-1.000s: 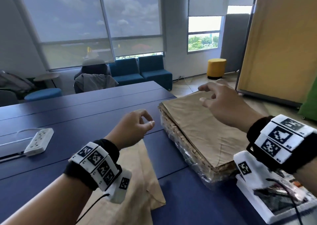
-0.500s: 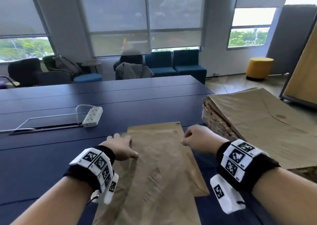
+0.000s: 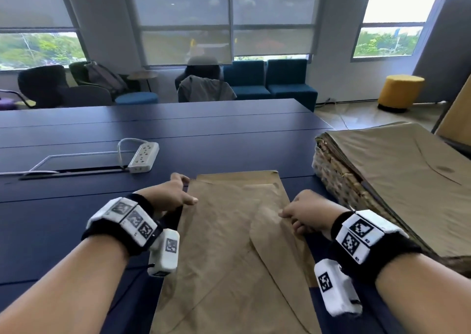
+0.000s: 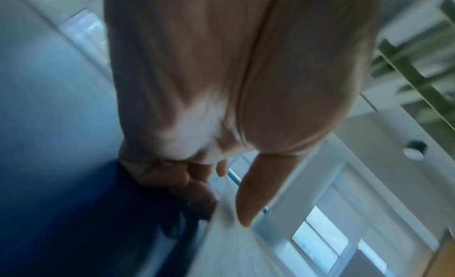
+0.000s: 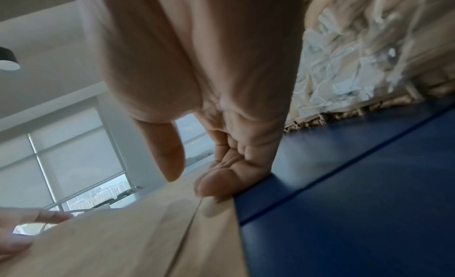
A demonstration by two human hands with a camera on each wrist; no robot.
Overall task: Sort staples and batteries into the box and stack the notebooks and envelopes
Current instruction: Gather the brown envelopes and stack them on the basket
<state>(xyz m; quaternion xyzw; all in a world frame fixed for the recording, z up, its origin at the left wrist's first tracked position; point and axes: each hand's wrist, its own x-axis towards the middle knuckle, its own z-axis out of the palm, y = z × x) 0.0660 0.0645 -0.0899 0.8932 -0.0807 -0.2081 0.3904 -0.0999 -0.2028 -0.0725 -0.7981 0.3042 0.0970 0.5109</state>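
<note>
I have a brown envelope (image 3: 229,237) lying flat on the blue table (image 3: 76,211) in the lower middle of the head view, and I hold it by both long edges. My left hand (image 3: 169,196) is at the envelope's left edge, fingers curled under it and the thumb lying on top, so it pinches the paper there; in the left wrist view the picture is blurred, but the thumb and bent fingers close toward a pale edge. My right hand (image 3: 307,212) is at the right edge, fingers curled in; the right wrist view shows a fingertip pressing down on the paper's edge with the thumb just above it, so it too grips the envelope. Another envelope seems to lie under this one, its far end showing beyond the top edge. At the right of the frame sits a thick stack of envelopes (image 3: 397,180) wrapped in clear plastic, near my right hand but apart from it. A white power strip (image 3: 144,156) rests on the table in the middle left.
</note>
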